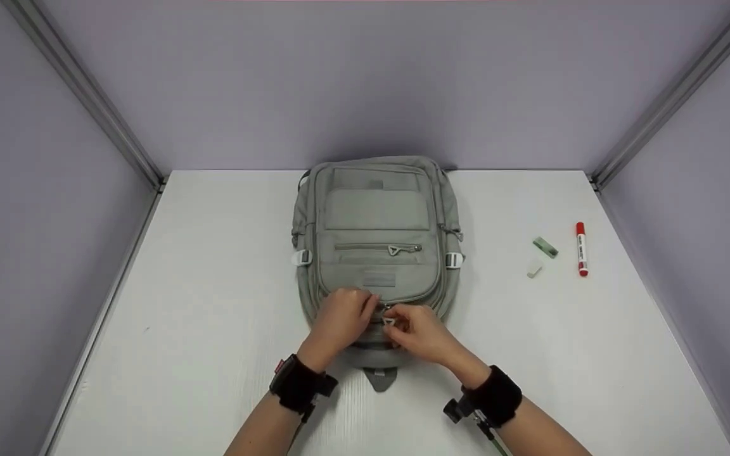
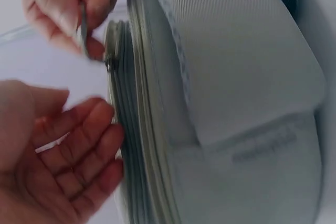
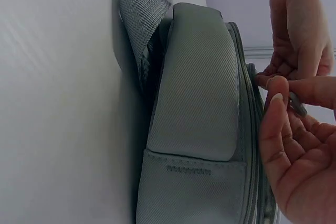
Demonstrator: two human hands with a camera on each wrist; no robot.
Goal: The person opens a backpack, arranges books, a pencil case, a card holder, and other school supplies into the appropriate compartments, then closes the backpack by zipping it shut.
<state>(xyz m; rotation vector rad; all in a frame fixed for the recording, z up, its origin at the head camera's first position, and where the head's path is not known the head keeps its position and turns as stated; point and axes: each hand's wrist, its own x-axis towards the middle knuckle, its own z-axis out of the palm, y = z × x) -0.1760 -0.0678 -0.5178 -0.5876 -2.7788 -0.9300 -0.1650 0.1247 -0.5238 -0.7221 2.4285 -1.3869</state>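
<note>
A grey-green backpack (image 1: 377, 209) lies on the white table, its front panel facing up and its near end toward me. My right hand (image 1: 425, 332) pinches a triangular zipper pull (image 1: 389, 322) between thumb and finger at the near edge of the front compartment. Beside it, my left hand (image 1: 339, 316) touches the same edge. In the left wrist view the fingers of that left hand (image 2: 68, 156) are loosely extended, tips against the zipper seam (image 2: 118, 93). The right wrist view shows the pull's metal loop (image 3: 297, 103) at the right fingertips.
On the right of the table (image 1: 561, 354) lie a red-capped marker (image 1: 582, 249), a small green object (image 1: 545, 247) and a small whitish piece (image 1: 534, 270). A second zipper pull (image 1: 394, 250) rests on the front pocket. Pale panels (image 1: 365, 82) enclose the table.
</note>
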